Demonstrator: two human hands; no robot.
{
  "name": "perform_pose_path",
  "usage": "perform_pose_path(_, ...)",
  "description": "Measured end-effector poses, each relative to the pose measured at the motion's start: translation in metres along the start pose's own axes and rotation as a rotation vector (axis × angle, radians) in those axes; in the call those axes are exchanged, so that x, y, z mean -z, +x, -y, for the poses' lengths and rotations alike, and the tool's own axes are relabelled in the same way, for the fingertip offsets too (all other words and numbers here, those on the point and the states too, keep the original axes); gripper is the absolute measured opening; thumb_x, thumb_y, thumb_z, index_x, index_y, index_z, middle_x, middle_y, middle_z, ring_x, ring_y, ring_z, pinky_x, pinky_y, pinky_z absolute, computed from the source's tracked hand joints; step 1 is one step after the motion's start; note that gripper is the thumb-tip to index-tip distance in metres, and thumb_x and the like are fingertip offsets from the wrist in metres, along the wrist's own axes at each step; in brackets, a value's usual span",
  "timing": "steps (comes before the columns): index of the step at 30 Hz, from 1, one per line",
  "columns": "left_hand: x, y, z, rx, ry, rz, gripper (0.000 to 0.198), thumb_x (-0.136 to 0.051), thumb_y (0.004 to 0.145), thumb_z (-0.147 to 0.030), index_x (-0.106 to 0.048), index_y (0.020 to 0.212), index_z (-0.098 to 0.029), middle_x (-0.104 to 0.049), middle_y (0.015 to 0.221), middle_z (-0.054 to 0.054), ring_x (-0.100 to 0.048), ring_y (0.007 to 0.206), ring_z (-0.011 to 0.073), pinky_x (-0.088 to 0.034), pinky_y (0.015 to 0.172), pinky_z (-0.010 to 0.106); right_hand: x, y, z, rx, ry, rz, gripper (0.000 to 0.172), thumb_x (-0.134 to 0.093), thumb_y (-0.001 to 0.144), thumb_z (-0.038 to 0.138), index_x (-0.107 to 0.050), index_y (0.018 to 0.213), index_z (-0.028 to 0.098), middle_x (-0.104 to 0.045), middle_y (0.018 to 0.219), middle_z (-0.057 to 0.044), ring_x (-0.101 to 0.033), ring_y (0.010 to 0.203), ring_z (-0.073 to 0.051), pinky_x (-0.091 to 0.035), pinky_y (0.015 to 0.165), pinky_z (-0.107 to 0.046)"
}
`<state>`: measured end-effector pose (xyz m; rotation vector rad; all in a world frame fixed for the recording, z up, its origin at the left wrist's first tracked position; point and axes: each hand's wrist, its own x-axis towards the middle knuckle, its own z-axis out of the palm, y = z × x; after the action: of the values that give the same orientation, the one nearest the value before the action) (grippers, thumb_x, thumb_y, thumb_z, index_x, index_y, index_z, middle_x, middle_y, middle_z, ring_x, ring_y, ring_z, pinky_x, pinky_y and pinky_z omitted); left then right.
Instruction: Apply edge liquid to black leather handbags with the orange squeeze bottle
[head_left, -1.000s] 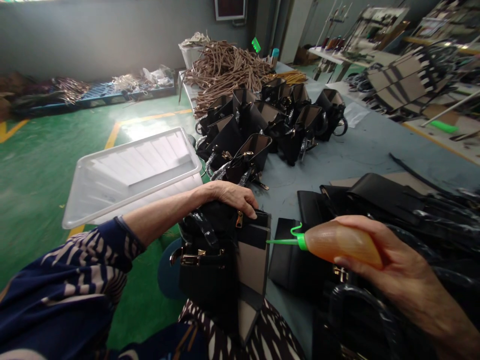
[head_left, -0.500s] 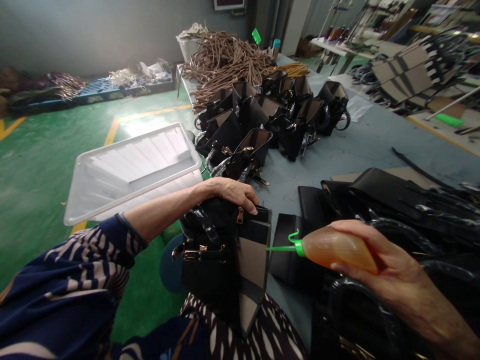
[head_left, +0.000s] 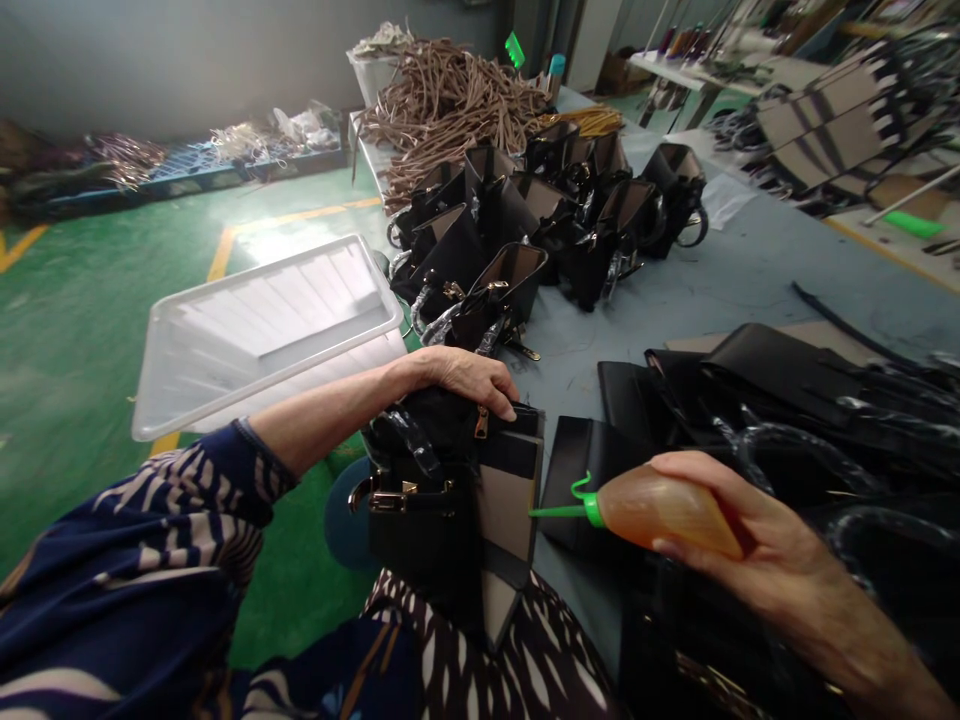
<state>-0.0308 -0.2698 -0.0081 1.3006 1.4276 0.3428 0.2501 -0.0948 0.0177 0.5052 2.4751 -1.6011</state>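
Observation:
On my lap, against the table edge, rests a black handbag (head_left: pixel 424 545) with gold hardware and a beige checked side panel (head_left: pixel 504 505). My left hand (head_left: pixel 472 382) is closed over the bag's top edge, beside a gold zipper pull (head_left: pixel 481 422). In my right hand (head_left: pixel 739 530) is a squeeze bottle (head_left: pixel 664 508) of amber liquid, lying nearly level. Its thin green nozzle (head_left: pixel 559 512) points left, and the tip meets the outer edge of the side panel. Behind the nozzle lies a flat black piece (head_left: pixel 577 455).
Several black handbags (head_left: pixel 499 200) stand grouped on the grey table (head_left: pixel 720 285), with brown straps (head_left: pixel 457 110) heaped behind them. Black bag parts (head_left: pixel 780 390) with wrapped handles lie at right. A white plastic bin (head_left: pixel 262 340) is at left, and a blue stool (head_left: pixel 349 515) shows beside the bag.
The bottle has moved slightly down, its nozzle tip sliding lower along the panel's edge. My left hand keeps its hold on the bag. The camera view has shifted a little.

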Motion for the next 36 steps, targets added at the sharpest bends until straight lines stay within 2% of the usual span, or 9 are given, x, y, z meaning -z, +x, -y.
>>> perform_pose_path(8, -0.002, 0.002, 0.0, 0.007, 0.013, 0.021, 0.028, -0.052, 0.081, -0.037, -0.063, 0.081, -0.012, -0.06, 0.075, -0.001, -0.051, 0.07, 0.013, -0.039, 0.069, 0.023, -0.003, -0.005, -0.004, 0.038, -0.063, -0.022, 0.038, -0.071, 0.074, 0.044, -0.06, 0.107, 0.031, -0.066, 0.101, 0.0, -0.065, 0.084, -0.024, -0.054, 0.074, -0.027)
perform_pose_path(19, -0.002, 0.001, 0.0, 0.0, 0.004, 0.024, 0.023, -0.051, 0.082, -0.034, -0.059, 0.078, -0.013, -0.055, 0.07, -0.002, -0.051, 0.069, 0.0125, -0.039, 0.066, 0.022, -0.014, -0.011, -0.013, 0.019, -0.015, 0.064, 0.036, -0.07, 0.076, 0.038, -0.057, 0.11, 0.038, -0.065, 0.101, 0.005, -0.065, 0.086, -0.022, -0.053, 0.074, -0.022)
perform_pose_path(26, -0.003, 0.001, -0.003, 0.022, 0.005, 0.029, 0.024, -0.051, 0.082, -0.034, -0.06, 0.078, -0.013, -0.056, 0.07, -0.002, -0.05, 0.068, 0.0116, -0.038, 0.065, 0.021, -0.018, -0.015, -0.018, -0.02, -0.065, 0.067, 0.038, -0.069, 0.077, 0.041, -0.057, 0.111, 0.03, -0.065, 0.101, 0.0, -0.064, 0.087, -0.023, -0.053, 0.075, -0.026)
perform_pose_path(32, 0.0, -0.001, -0.004, 0.018, 0.059, 0.011, 0.025, -0.049, 0.082, -0.034, -0.06, 0.078, -0.012, -0.057, 0.072, -0.002, -0.049, 0.068, 0.0114, -0.037, 0.064, 0.02, -0.02, -0.017, -0.022, -0.038, -0.077, 0.125, 0.035, -0.066, 0.081, 0.042, -0.054, 0.112, 0.032, -0.063, 0.103, 0.002, -0.063, 0.089, -0.019, -0.05, 0.077, -0.023)
perform_pose_path(36, 0.002, -0.002, -0.003, 0.001, 0.071, -0.006, 0.026, -0.049, 0.083, -0.035, -0.061, 0.08, -0.012, -0.059, 0.075, -0.002, -0.05, 0.069, 0.0116, -0.036, 0.064, 0.02, -0.022, -0.016, -0.024, -0.023, -0.076, 0.105, 0.036, -0.066, 0.081, 0.042, -0.054, 0.113, 0.032, -0.062, 0.104, 0.002, -0.062, 0.09, -0.02, -0.05, 0.076, -0.024)
